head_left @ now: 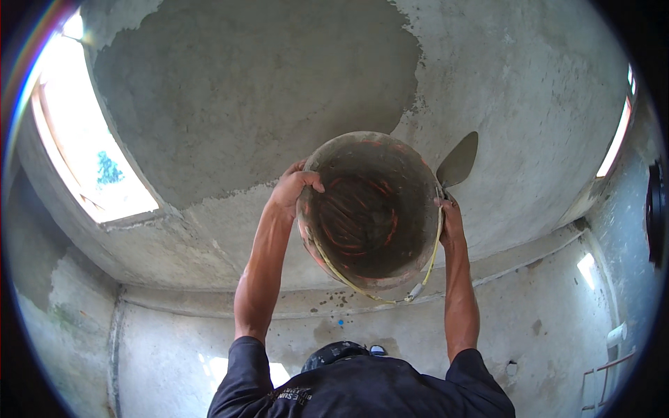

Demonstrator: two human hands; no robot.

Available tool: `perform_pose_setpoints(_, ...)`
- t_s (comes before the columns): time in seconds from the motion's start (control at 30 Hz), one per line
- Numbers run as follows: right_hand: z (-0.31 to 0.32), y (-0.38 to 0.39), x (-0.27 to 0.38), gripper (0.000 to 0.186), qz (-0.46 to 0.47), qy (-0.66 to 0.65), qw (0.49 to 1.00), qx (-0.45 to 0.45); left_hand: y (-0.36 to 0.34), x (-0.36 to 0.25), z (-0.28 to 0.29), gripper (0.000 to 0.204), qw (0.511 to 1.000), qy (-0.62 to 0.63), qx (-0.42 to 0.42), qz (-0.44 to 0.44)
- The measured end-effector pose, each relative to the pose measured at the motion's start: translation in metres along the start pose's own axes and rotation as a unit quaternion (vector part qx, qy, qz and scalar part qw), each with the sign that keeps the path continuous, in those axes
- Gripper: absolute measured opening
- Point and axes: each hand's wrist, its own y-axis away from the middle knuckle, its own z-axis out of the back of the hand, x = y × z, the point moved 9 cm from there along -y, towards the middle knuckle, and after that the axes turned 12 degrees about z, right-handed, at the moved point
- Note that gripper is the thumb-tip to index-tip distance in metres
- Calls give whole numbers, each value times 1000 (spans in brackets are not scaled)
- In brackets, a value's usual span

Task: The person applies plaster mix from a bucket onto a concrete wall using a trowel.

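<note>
In front of me I hold up a round bucket [418, 216], its mouth turned toward me. Grey mortar residue coats its inside, with orange streaks showing through. My left hand [296, 187] grips the rim on the left, thumb over the edge. On the opposite side my right hand [449, 216] is closed at the rim. A pointing trowel [459, 160] juts up from that hand, its leaf-shaped grey blade beside the bucket; the trowel's handle is mostly hidden. A yellowish bail handle [376, 298] hangs in a loop under the bucket's lower rim.
Beyond the bucket stands a grey wall [516, 104] with a darker, wet-looking plaster patch [258, 90]. A bright window opening [97, 139] is at the left, another [615, 136] at the far right. Spatters and a small blue object [341, 322] lie on the floor [181, 341].
</note>
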Motion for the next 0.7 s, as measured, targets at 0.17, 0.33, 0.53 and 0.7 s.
perform_pose_setpoints(0.17, 29, 6, 44, 24, 2, 340, 938, -72, 27, -33, -45, 36, 989, -90, -15, -118)
perform_pose_setpoints(0.33, 69, 14, 87, 19, 20, 376, 921, -97, 43, -57, -47, 36, 976, -116, -61, -174)
perform_pose_setpoints(0.53, -51, 31, 129, 28, -110, 327, 927, 150, 58, -63, -37, 39, 954, -181, -116, -208)
perform_pose_setpoints(0.7, -136, 43, 77, 45, -147, 367, 785, 476, 68, -64, -35, 41, 935, -229, -144, -231)
